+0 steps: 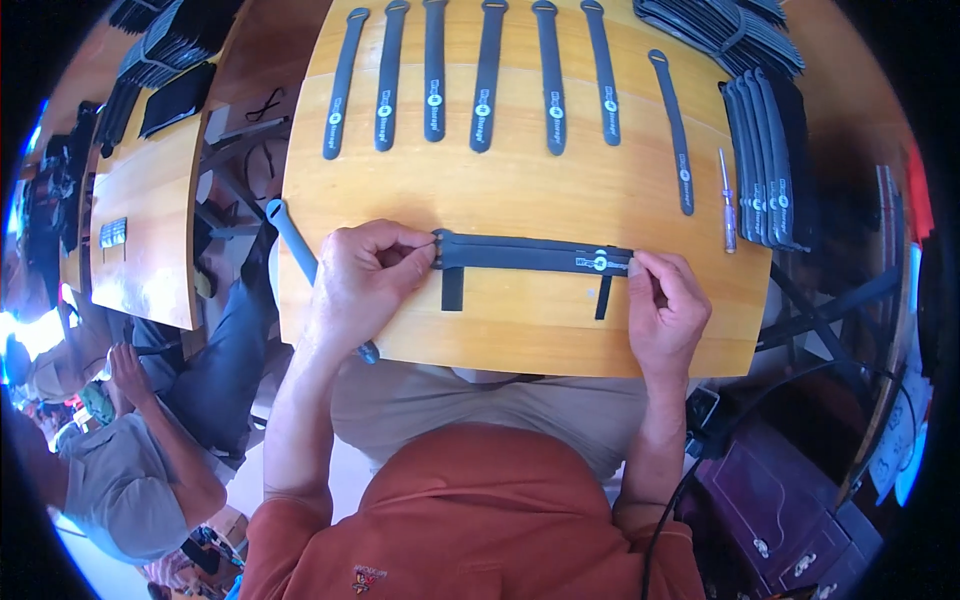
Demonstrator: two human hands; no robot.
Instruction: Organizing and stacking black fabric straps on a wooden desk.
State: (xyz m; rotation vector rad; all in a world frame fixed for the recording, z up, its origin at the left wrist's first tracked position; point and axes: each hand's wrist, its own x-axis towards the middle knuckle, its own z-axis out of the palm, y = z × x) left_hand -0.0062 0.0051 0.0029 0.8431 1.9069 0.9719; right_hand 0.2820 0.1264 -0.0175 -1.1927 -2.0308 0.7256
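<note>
My left hand point(368, 275) pinches the left end of a dark grey strap bundle point(530, 256) between thumb and fingers. At the other end, my right hand point(668, 305) grips the printed tip the same way. The bundle lies level near the table's front edge, seemingly of more than one layer. Two short black strips, one on the left point(453, 290) and one on the right point(603, 298), stick out beneath it. A loose strap point(293, 238) with a slotted end runs behind my left hand and past the table's edge.
Several slotted straps point(487, 80) lie in a row at the table's far side. A single strap point(672, 130), a screwdriver point(729, 210) and a strap stack point(765, 160) are at right. Tied bundles point(720, 30) sit beyond. A person point(130, 480) sits left beside another table point(150, 250).
</note>
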